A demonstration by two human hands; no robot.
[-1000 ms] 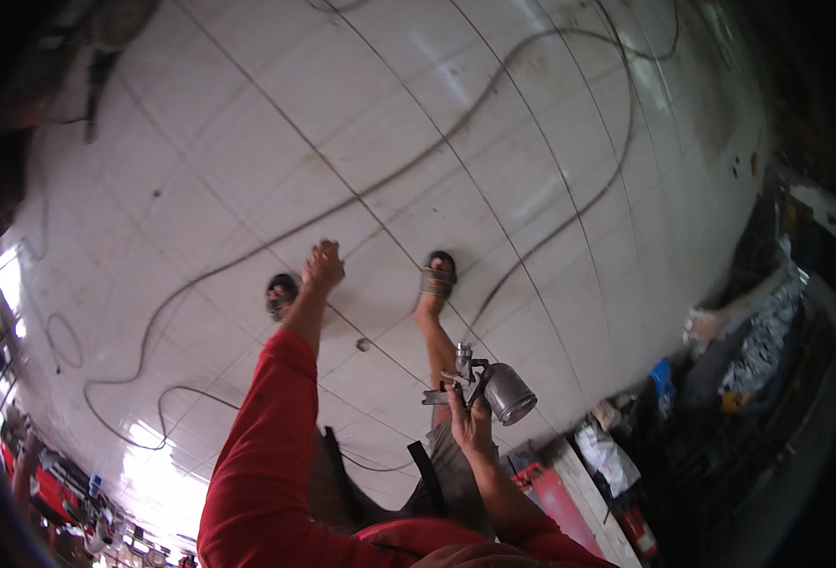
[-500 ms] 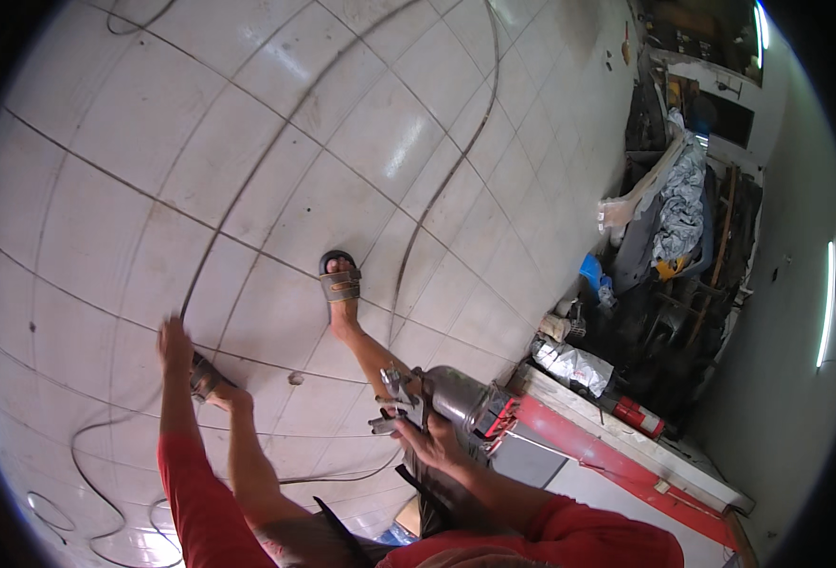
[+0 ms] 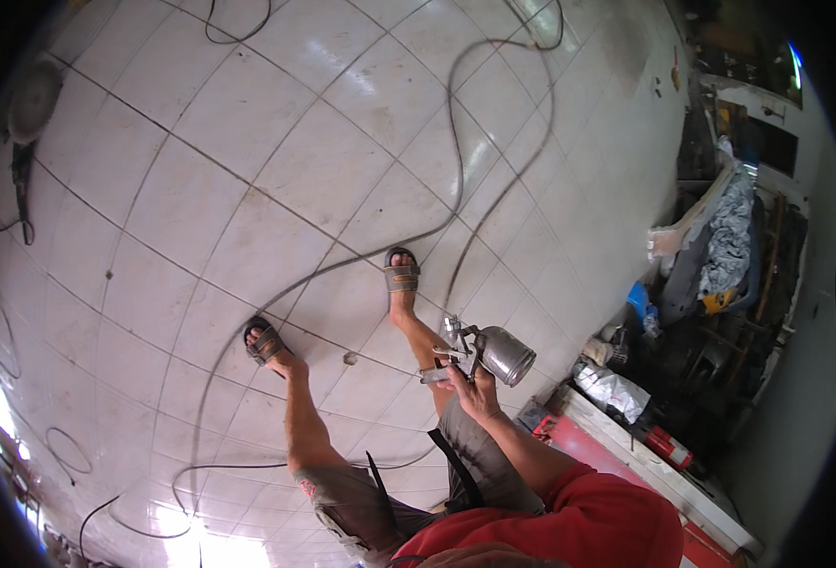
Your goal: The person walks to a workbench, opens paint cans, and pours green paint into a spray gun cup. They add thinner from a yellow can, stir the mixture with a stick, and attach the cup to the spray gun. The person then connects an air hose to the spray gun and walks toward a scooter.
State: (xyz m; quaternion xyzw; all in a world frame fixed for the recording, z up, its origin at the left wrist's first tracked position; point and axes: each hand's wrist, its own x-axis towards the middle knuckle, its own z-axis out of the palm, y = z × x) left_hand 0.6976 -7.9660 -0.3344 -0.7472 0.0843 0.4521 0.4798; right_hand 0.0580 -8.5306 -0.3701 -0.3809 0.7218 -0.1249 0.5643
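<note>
My left hand moved from view, grip unseen; my right hand (image 3: 478, 393) clasped a silver, cylindrical-cupped metal spray gun (image 3: 505, 356).

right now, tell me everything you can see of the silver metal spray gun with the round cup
The silver-grey, metal-looking spray gun has a shiny rounded cup tipped sideways toward the picture's right, and narrower fittings at left. The person's bare right hand grips it above the white tiled floor. Whether a hose joins it is unclear.
</note>
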